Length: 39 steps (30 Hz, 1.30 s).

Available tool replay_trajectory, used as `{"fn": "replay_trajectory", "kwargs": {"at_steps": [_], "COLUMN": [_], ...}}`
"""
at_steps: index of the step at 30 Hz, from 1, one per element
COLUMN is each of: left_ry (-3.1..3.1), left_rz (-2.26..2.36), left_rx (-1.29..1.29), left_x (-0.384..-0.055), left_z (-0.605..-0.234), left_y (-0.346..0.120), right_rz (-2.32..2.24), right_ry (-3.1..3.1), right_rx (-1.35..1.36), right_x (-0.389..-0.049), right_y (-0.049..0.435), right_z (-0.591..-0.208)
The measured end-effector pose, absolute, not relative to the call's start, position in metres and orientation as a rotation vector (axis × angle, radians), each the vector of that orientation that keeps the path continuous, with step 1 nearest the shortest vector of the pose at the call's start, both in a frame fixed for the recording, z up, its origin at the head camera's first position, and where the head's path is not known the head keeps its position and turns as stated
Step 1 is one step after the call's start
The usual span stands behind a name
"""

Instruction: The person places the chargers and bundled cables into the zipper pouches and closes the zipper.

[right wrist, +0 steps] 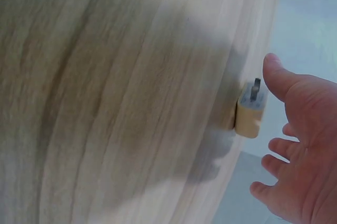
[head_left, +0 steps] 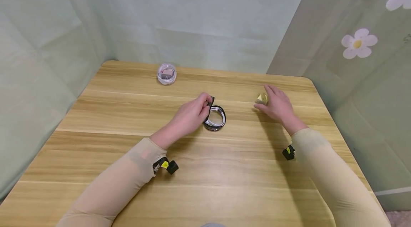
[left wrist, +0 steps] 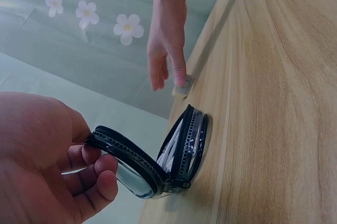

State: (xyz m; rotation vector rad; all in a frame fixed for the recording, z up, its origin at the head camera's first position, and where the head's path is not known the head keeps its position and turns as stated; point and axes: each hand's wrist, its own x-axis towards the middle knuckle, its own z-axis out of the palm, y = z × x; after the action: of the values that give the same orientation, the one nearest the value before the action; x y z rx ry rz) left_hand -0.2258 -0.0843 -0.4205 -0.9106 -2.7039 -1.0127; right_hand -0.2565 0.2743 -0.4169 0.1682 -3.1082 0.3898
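Observation:
My left hand (head_left: 189,115) pinches the raised lid of a small round zip case (head_left: 223,121) with clear sides and black edging. In the left wrist view the case (left wrist: 184,150) stands unzipped, its base on the table, and a coiled white cable (left wrist: 167,152) lies inside. To the right, my right hand (head_left: 280,106) reaches over a yellow charger plug (head_left: 262,99), thumb and fingers spread on either side of it. The right wrist view shows the plug (right wrist: 249,120) on the table with its metal prongs up, close to the thumb of the right hand (right wrist: 310,140).
A round clear pouch (head_left: 166,74) with a pale rim, holding something pink and grey, lies near the back edge left of centre. The wooden table (head_left: 224,184) meets hanging curtains (head_left: 199,23) at the back and sides.

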Motion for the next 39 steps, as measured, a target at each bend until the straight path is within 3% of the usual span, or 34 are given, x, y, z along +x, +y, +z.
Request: {"fn": "replay_trajectory", "kwargs": {"at_steps": [13,39], "left_ry": [-2.713,-2.690], "left_rz": [-1.018,-1.044], "left_rx": [-0.887,-0.896], "left_x": [-0.2248,-0.2279], "left_z": [-0.4187,-0.4201], "left_y": [-0.0839,-0.0890], "right_rz": [0.510,0.512], "right_ry": [-3.209,-3.149], "right_rx": [0.017,0.067], "right_x": [-0.2608,-0.2630], "right_y": [0.2825,0.2757], "right_z": [-0.4183,-0.4225]}}
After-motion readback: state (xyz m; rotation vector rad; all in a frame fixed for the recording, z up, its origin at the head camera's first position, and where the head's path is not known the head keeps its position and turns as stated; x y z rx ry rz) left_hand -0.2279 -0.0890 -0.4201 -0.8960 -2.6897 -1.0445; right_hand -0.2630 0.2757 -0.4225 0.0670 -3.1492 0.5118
